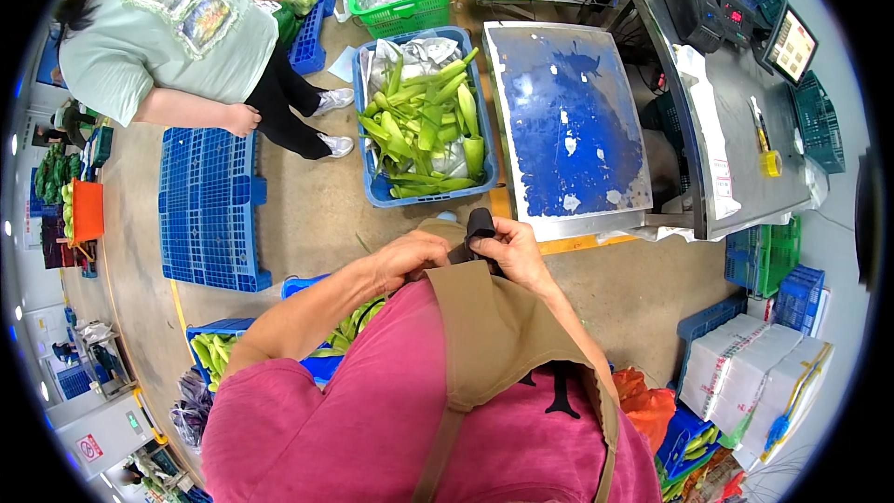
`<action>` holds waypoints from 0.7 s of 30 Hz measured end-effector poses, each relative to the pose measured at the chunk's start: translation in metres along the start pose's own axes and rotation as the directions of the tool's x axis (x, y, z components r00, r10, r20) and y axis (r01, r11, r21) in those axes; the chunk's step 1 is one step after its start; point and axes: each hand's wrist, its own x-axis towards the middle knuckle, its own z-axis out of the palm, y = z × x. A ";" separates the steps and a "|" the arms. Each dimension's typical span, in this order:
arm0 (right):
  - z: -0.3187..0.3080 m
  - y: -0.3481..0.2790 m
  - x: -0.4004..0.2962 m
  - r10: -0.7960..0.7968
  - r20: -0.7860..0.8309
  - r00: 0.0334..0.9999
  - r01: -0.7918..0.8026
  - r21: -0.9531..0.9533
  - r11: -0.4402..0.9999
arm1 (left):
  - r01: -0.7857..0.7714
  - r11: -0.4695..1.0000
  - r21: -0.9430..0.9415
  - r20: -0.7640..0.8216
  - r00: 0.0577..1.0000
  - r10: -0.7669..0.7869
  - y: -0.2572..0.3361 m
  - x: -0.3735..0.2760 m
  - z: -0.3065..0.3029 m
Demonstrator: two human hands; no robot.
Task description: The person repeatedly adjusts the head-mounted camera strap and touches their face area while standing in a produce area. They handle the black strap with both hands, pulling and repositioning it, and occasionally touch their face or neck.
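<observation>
A black strap, its end folded into a loop, stands up at the front of my waist. My right hand pinches this strap between thumb and fingers. Close beside it, my left hand is curled against my waist, with its fingertips hidden. Over a pink shirt I wear a brown apron, and its upper edge lies just below both hands. Beyond my hands, a blue plastic crate holds green corn husks and crumpled plastic.
A metal platform with a worn blue top stands at front right, beside a steel table with a screen. Another person stands at front left near a blue pallet. White foam boxes are stacked at right.
</observation>
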 end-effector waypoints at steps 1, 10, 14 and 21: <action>-0.001 0.000 0.000 0.030 -0.009 1.000 -0.030 0.028 0.999 | -0.032 0.999 -0.030 -0.020 0.999 0.031 -0.006 0.000 -0.001; 0.007 -0.005 0.003 0.072 -0.077 0.994 -0.066 0.077 0.995 | 0.015 1.000 0.011 -0.043 0.999 -0.015 0.011 -0.010 0.013; 0.003 -0.005 0.005 0.069 -0.069 0.995 -0.066 0.038 0.997 | -0.007 1.000 -0.029 -0.011 1.000 0.007 -0.002 0.000 0.000; -0.004 -0.006 0.004 0.120 0.019 0.993 -0.120 0.047 0.992 | -0.270 0.752 -0.601 -0.166 0.963 0.212 -0.038 0.001 -0.016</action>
